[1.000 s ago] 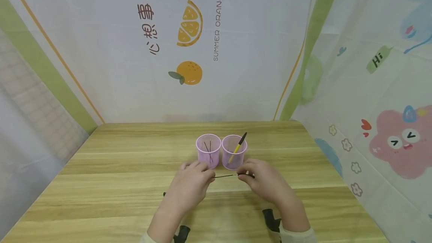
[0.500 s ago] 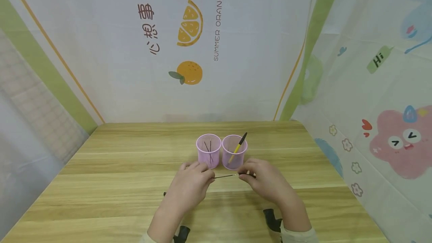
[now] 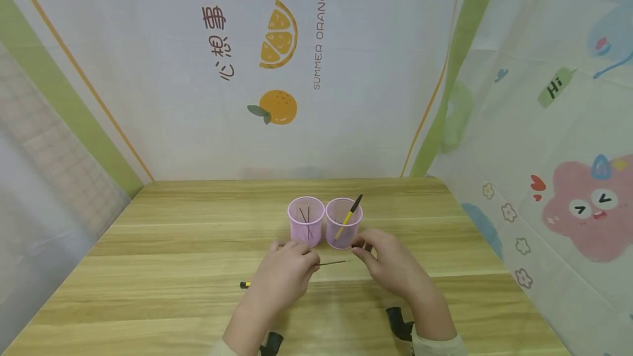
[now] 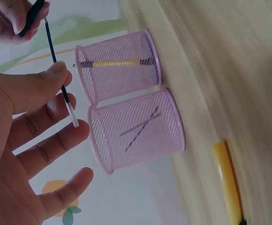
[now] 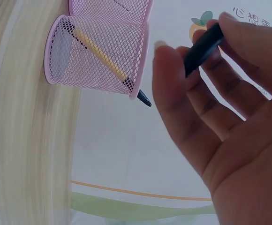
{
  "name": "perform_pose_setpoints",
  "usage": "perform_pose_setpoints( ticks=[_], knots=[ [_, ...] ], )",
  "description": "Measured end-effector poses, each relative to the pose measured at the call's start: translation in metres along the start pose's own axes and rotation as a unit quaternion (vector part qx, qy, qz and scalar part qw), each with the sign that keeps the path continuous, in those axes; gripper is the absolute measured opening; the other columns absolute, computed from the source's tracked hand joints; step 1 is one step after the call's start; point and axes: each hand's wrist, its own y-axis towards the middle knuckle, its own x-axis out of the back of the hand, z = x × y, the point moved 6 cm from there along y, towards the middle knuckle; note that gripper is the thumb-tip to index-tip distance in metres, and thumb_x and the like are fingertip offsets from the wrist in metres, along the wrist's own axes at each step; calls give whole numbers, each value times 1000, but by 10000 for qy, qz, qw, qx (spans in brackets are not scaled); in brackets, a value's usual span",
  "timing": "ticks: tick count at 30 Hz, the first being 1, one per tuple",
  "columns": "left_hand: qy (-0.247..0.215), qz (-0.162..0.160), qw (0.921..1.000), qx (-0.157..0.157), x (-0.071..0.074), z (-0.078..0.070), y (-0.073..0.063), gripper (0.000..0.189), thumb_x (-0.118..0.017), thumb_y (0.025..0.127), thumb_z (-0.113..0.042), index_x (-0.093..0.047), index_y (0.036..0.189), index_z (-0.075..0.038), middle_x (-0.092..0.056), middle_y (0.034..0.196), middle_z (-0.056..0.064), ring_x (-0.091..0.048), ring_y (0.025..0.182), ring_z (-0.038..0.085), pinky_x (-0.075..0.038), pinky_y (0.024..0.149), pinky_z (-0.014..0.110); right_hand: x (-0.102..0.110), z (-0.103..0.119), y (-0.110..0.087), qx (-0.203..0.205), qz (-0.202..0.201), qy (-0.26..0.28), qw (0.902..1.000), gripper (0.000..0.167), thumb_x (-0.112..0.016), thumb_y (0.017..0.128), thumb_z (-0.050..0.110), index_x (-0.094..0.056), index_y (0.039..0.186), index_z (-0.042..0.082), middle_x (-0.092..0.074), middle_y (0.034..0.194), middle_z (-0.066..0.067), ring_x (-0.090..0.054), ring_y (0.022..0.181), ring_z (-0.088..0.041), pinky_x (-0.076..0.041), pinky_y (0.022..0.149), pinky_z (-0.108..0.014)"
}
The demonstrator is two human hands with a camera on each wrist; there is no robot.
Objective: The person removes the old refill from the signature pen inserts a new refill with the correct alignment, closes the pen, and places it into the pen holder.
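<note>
Head view: on the wooden table, two pink mesh cups stand side by side beyond the hands. The left hand pinches a thin rod between thumb and index finger, its other fingers spread; the right hand holds a short dark piece between thumb and fingertips. That piece is blurred, so it may be a pen's end part, though I can't be sure. Rod and piece are near each other, in front of the right cup, with a gap between them. A yellow barrel lies on the table to the left, partly behind the left arm.

As for progress, a pen leaning in the right cup looks complete. Two rods crossed in the left cup seem unused, and the held parts and barrel remain separate, so I judge much is left.
</note>
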Motion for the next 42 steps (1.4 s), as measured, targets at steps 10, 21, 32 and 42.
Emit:
perform_pose_setpoints(
  ticks=[10,21,32,42],
  knots=[
    [267,916,9952,-233,-36,-12,8,7,-79,94,-31,-78,89,-28,-70,87,-10,-69,91,17,-56,93,47,0,-4,-2,-33,-46,40,10000,2,-72,101,13,-71,102,13,-68,94,10,-61,88,-2,-56,80,-27],
    [482,1398,9883,-366,-55,-12,21,10,-79,90,-24,-74,81,-26,-73,86,-8,-66,83,14,-49,77,41,-1,-6,-6,-111,71,70,9999,5,-71,102,18,-73,101,13,-69,96,10,-60,88,-3,-57,78,-31],
    [774,1546,9836,-521,-70,-14,30,12,-80,87,-20,-75,79,-27,-73,82,-10,-64,77,14,-44,71,35,-1,-11,-8,-178,139,62,9997,3,-71,102,14,-74,100,16,-69,96,10,-59,88,-3,-54,76,-27],
    [831,1817,9784,-526,-77,-17,33,9,-80,89,-22,-77,83,-28,-76,88,-10,-64,79,14,-50,77,38,1,-11,-9,-217,183,53,9996,4,-71,102,15,-73,99,18,-69,96,10,-59,88,-4,-54,77,-26]
  ],
)
